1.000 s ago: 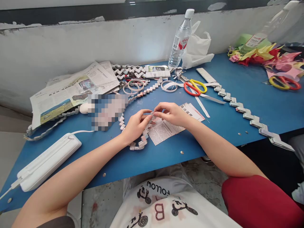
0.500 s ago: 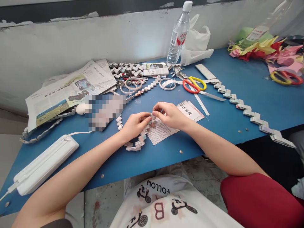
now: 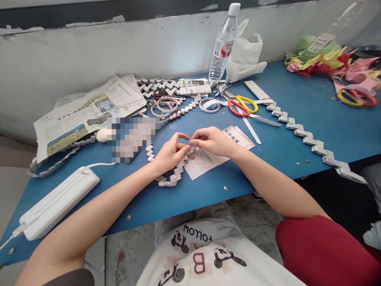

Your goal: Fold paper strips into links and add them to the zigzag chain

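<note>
A zigzag chain of folded paper [image 3: 168, 181] curls on the blue table and runs up into both my hands. My left hand [image 3: 172, 153] pinches the chain near its end, with the index finger arched above the thumb. Close against it, my right hand [image 3: 210, 141] has its fingers pinched at the same end of the chain; the exact spot between the fingertips is partly hidden. Beneath the right hand lies a printed newspaper piece [image 3: 202, 165], and another slip with large characters [image 3: 236, 136] sits just behind it.
Scissors [image 3: 242, 107], tape rolls [image 3: 166, 106] and paper strips [image 3: 248, 129] lie behind my hands. A water bottle [image 3: 223, 45] stands by the wall. Newspapers [image 3: 89, 115] and a white power strip [image 3: 59, 202] are at left. Another paper chain [image 3: 309, 139] stretches along the right.
My left index finger has lifted and arched away from the thumb. The right hand stays at the chain's end almost unmoved. The view has shifted slightly.
</note>
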### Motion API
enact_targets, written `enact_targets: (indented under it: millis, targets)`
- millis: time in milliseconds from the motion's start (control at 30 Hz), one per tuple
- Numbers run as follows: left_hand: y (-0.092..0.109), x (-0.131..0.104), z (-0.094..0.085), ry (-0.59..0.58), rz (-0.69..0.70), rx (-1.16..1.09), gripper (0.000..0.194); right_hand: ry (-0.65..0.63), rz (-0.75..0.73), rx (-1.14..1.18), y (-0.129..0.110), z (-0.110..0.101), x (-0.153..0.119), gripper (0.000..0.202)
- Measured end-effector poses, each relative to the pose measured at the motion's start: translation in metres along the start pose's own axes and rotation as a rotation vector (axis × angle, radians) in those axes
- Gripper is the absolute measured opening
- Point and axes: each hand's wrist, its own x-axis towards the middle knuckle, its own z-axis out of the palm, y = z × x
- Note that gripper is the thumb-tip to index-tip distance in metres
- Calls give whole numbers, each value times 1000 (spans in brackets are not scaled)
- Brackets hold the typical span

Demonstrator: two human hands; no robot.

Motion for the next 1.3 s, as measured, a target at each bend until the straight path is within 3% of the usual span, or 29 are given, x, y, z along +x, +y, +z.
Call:
enact_targets:
  millis: [167, 267, 433, 633, 800, 1100, 1300]
  targets:
    - [-2, 5, -4, -65, -43, -17, 28, 92, -66, -105, 0, 6, 1, 15]
    - [-2, 7, -4, -65, -44, -44, 26, 107, -22, -113, 0, 9, 2, 16]
    - [5, 6, -3, -43, -80, -118, 29, 117, 117, 130, 3, 12, 4, 22]
    - [12, 6, -7, 47, -198, -451, 26, 151, -27, 382, 4, 12, 3, 25]
    - [14, 7, -10, 64, -237, -539, 18, 170, -98, 266, 3, 12, 0, 24]
    - [15, 4, -7, 30, -200, -506, 30, 322, -299, -23, 2, 18, -3, 13]
    - [13, 3, -6, 43, -153, -452, 35, 349, -272, -63, 0, 20, -5, 13]
